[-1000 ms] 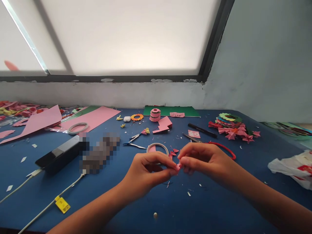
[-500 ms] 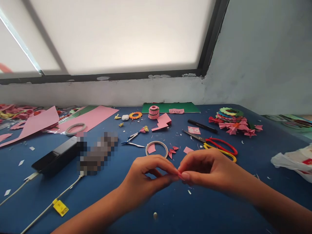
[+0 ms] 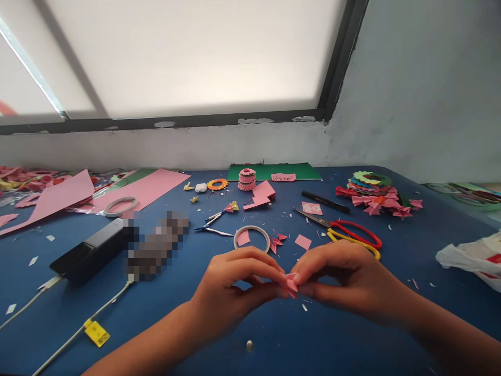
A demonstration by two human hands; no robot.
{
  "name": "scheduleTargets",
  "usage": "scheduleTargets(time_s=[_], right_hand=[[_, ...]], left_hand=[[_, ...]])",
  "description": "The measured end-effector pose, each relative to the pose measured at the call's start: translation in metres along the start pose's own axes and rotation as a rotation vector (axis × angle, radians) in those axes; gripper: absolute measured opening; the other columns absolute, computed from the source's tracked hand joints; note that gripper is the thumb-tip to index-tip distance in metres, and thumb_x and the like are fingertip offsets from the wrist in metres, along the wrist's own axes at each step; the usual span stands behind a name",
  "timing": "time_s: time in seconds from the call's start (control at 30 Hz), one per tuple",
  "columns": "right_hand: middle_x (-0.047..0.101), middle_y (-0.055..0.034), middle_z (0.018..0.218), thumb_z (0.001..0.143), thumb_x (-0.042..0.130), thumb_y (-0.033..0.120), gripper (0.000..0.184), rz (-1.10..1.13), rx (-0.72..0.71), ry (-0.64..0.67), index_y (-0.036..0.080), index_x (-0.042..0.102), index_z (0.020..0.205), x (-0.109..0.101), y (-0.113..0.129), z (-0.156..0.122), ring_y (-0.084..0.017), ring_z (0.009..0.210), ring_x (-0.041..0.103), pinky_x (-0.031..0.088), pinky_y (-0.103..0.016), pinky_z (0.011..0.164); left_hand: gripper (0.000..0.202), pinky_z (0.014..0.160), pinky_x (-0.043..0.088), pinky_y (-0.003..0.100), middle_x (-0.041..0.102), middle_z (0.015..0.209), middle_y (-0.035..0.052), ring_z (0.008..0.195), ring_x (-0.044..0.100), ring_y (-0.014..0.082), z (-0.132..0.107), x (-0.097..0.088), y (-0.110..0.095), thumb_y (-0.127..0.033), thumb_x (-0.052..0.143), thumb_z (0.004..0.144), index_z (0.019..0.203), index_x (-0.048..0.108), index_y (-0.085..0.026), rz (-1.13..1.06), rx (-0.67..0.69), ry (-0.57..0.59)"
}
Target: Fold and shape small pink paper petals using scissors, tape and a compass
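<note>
Between my two hands is a small folded pink paper piece point(image 3: 291, 285), held above the blue table. My left hand point(image 3: 242, 277) pinches its left side between thumb and forefinger. From the other side my right hand point(image 3: 340, 271) grips it with thumb and fingertips. Just beyond the hands lie a roll of tape point(image 3: 236, 240), small folded pink pieces point(image 3: 276, 243) and a pink paper square point(image 3: 302, 242). Scissors point(image 3: 352, 234) with red and yellow handles rest behind my right hand, their blades pointing to the left.
A black power bank point(image 3: 92, 248) with a white cable lies left, beside a pixelated object point(image 3: 158, 245). Pink paper sheets point(image 3: 144, 193) and another tape roll point(image 3: 120, 207) are behind it. At the back stand stacked pink paper rings point(image 3: 247, 180); a plastic bag point(image 3: 469, 258) sits right.
The pink paper piece now shows its folds spread wider between the fingertips. My right hand has shifted slightly right, while the left hand has stayed nearly in place.
</note>
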State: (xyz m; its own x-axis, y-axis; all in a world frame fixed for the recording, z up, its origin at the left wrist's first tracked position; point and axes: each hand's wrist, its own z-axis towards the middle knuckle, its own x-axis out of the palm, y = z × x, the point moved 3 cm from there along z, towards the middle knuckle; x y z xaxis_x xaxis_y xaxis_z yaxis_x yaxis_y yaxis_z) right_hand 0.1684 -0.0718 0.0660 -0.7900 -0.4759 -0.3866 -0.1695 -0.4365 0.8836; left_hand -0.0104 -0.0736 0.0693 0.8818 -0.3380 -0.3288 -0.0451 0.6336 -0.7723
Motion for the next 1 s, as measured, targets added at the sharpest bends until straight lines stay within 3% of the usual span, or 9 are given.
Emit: scheduleTargets(time_s=[0.33,0.7,0.87,1.0], right_hand=[[0.073,0.0004,0.086,0.074,0.066,0.008,0.025,-0.136,-0.346,-0.075,0.027,0.066,0.090,0.004,0.016,0.000,-0.012,0.074,0.069,0.056,-0.019,0.065],[0.073,-0.0020,0.084,0.077,0.063,0.009,0.025,-0.245,-0.447,-0.131,0.029,0.066,0.092,0.006,0.023,-0.003,-0.012,0.069,0.069,0.056,-0.018,0.060],[0.073,-0.0024,0.088,0.077,0.063,0.010,0.028,-0.269,-0.467,-0.145,0.030,0.066,0.097,0.008,0.021,-0.006,-0.012,0.070,0.069,0.056,-0.018,0.061],[0.073,-0.0020,0.086,0.078,0.062,0.011,0.026,-0.287,-0.450,-0.149,0.030,0.067,0.096,0.008,0.020,-0.004,-0.013,0.070,0.069,0.056,-0.019,0.061]], left_hand=[[0.020,0.061,0.057,0.024,0.072,0.076,0.0023,0.068,0.067,0.0148,-0.005,-0.001,-0.006,-0.005,0.075,0.066,0.077,0.069,-0.019,-0.069,0.056,-0.092],[0.013,0.060,0.053,0.025,0.071,0.075,0.0027,0.069,0.064,0.0153,-0.005,0.000,-0.001,-0.009,0.074,0.068,0.074,0.069,-0.019,-0.282,-0.239,-0.036],[0.010,0.060,0.051,0.023,0.070,0.074,0.0014,0.069,0.063,0.0138,-0.005,0.001,0.000,-0.012,0.074,0.070,0.073,0.069,-0.020,-0.303,-0.276,-0.038],[0.010,0.062,0.051,0.024,0.070,0.077,0.0022,0.072,0.064,0.0142,-0.005,0.001,-0.001,-0.010,0.069,0.074,0.076,0.069,-0.019,-0.246,-0.216,-0.017]])
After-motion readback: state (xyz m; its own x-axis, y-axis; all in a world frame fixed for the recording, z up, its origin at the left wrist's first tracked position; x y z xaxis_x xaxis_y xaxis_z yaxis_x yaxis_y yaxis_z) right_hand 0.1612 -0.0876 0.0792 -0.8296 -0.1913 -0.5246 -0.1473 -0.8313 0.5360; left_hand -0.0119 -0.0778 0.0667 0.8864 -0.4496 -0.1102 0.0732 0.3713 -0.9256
